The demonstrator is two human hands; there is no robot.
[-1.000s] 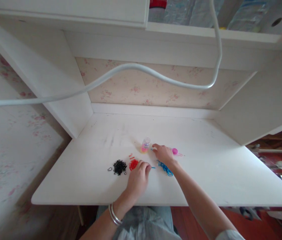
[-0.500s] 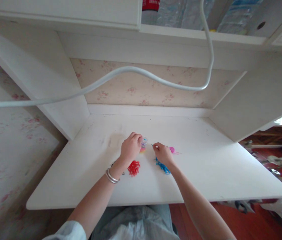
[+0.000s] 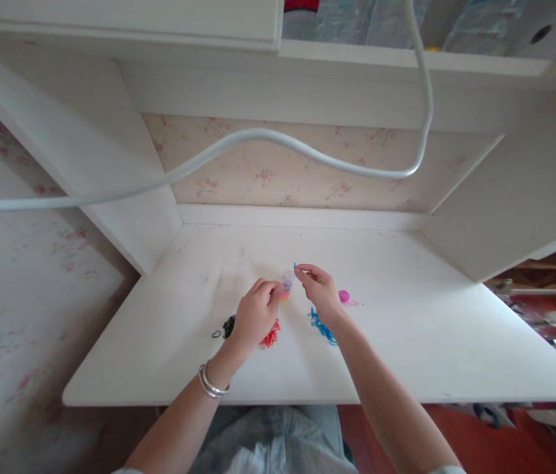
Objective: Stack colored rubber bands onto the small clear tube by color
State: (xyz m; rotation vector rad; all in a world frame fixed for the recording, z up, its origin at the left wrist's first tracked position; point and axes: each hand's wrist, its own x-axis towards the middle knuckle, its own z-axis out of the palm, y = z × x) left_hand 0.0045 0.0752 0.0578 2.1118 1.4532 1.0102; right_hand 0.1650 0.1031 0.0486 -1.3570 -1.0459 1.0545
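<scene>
My right hand (image 3: 318, 289) pinches a small blue piece (image 3: 295, 266), likely a rubber band, just right of a small clear container (image 3: 287, 278). The container is see-through on top, with pink and yellow at its base. My left hand (image 3: 256, 308) is closed in a pinch at the container's left side; what its fingertips hold, if anything, is hidden. Under that hand lies a pile of red bands (image 3: 270, 334), partly covered. Black bands (image 3: 229, 326) sit left of it. Beside my right wrist is a pile of blue bands (image 3: 324, 327).
A round pink object (image 3: 343, 296) with a thin pink loop lies right of my right hand. The white desk (image 3: 406, 342) has side panels and a shelf (image 3: 406, 59) above, holding bottles. A white cable (image 3: 268, 135) crosses the view in front.
My right hand has moved slightly up with the blue piece, which now stands upright closer to the container. My left hand has drawn down toward me, covering more of the red pile and uncovering the black bands.
</scene>
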